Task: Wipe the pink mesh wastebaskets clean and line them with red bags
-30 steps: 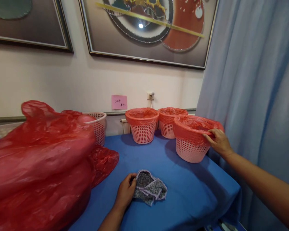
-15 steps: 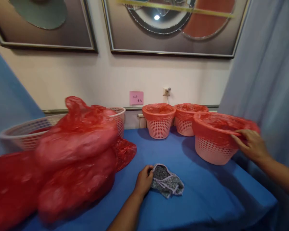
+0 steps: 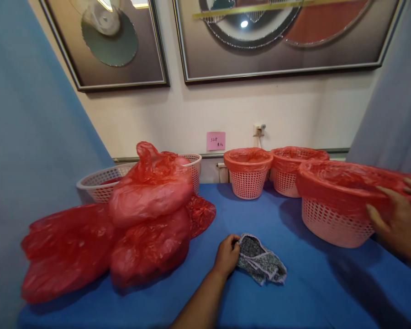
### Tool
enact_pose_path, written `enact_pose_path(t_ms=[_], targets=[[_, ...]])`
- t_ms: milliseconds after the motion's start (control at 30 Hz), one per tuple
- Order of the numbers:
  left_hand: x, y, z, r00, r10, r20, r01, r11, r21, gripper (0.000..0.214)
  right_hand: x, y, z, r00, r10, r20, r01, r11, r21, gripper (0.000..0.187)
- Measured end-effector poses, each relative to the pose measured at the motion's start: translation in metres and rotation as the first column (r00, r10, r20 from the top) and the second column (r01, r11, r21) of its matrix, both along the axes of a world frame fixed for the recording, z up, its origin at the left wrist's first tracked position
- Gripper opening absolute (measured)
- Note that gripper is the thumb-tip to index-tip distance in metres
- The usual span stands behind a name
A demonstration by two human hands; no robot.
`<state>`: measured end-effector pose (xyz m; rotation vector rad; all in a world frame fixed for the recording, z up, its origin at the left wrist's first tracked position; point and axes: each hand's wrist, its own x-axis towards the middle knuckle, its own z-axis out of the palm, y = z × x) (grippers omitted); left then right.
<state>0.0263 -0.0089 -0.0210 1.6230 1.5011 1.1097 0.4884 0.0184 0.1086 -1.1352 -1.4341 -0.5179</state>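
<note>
L hand (image 3: 227, 257) pinching grey cloth (image 3: 263, 264) on blue tbl (image 3: 304, 301) nr wall (image 3: 164, 121), R hand (image 3: 402, 221) spread at red-lined basket (image 3: 334, 221).

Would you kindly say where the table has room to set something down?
The blue table is bare between the red plastic pile, the back lined baskets, the front lined basket and the grey cloth in the left hand. Another patch lies right of the grey cloth. Crowded spots are the left, with the pile, and the far right, by the right hand.
</note>
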Motion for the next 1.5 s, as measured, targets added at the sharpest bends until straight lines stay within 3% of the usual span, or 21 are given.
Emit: enact_pose_path(t_ms=[67,100,233,333,400,533,633,767,867,967,1033,1133,1267,1333,1433,1500], targets=[[-0.001,0.0,0.0,1.0,0.004,-0.005,-0.004,1.0,0.004,0.021,-0.027,-0.018,-0.009,0.987,-0.141,0.079,0.14,0.99,0.007,0.059],[-0.001,0.0,0.0,1.0,0.006,-0.009,-0.006,1.0,0.006,0.021,-0.042,-0.026,-0.017,0.984,-0.145,0.106,0.147,0.989,-0.01,0.055],[0.0,0.001,-0.001,0.999,0.028,-0.032,-0.027,0.999,0.017,0.022,-0.113,-0.053,-0.063,0.975,0.114,0.19,-0.077,0.978,-0.193,0.047],[0.002,-0.001,-0.003,0.996,0.072,-0.054,-0.07,0.997,0.036,0.025,-0.17,-0.055,-0.097,0.93,0.339,0.145,-0.268,0.892,-0.364,0.038],[0.001,-0.007,-0.003,0.991,0.118,-0.064,-0.115,0.992,0.062,0.03,-0.205,-0.045,-0.115,0.903,0.426,0.054,-0.368,0.833,-0.413,0.035],[-0.01,-0.03,0.013,0.98,0.176,-0.096,-0.163,0.978,0.133,0.04,-0.248,-0.008,-0.15,0.858,0.433,-0.275,-0.513,0.701,-0.495,0.025],[-0.026,-0.049,0.048,0.954,0.206,-0.219,-0.132,0.942,0.309,0.038,-0.253,0.016,-0.171,0.829,0.347,-0.439,-0.552,0.64,-0.535,0.019],[-0.049,-0.06,0.12,0.878,0.318,-0.358,-0.083,0.838,0.54,0.033,-0.244,0.026,-0.183,0.802,0.331,-0.498,-0.585,0.606,-0.539,0.021],[-0.066,-0.053,0.173,0.827,0.39,-0.405,-0.048,0.766,0.641,0.029,-0.241,0.023,-0.183,0.787,0.331,-0.521,-0.606,0.573,-0.552,0.021],[-0.077,-0.034,0.21,0.806,0.435,-0.401,-0.05,0.726,0.686,0.027,-0.243,0.02,-0.18,0.781,0.331,-0.529,-0.616,0.549,-0.565,0.022],[-0.078,-0.017,0.219,0.825,0.401,-0.398,-0.067,0.769,0.636,0.026,-0.244,0.019,-0.179,0.776,0.336,-0.533,-0.624,0.534,-0.571,0.022],[-0.072,0.005,0.213,0.835,0.344,-0.43,-0.054,0.828,0.558,0.027,-0.244,0.02,-0.18,0.767,0.338,-0.546,-0.636,0.511,-0.578,0.023],[-0.08,0.021,0.212,0.787,0.355,-0.504,0.007,0.812,0.584,0.03,-0.243,0.022,-0.183,0.755,0.328,-0.567,-0.65,0.482,-0.587,0.028],[-0.1,0.025,0.228,0.697,0.459,-0.551,-0.011,0.775,0.632,0.036,-0.242,0.023,-0.185,0.749,0.325,-0.577,-0.658,0.464,-0.593,0.031],[-0.144,0.03,0.265,0.417,0.691,-0.591,-0.225,0.708,0.669,0.046,-0.242,0.025,-0.188,0.745,0.297,-0.598,-0.662,0.44,-0.606,0.034],[-0.173,0.032,0.286,0.354,0.739,-0.574,-0.33,0.672,0.663,0.06,-0.243,0.026,-0.188,0.739,0.275,-0.615,-0.667,0.424,-0.613,0.033]])
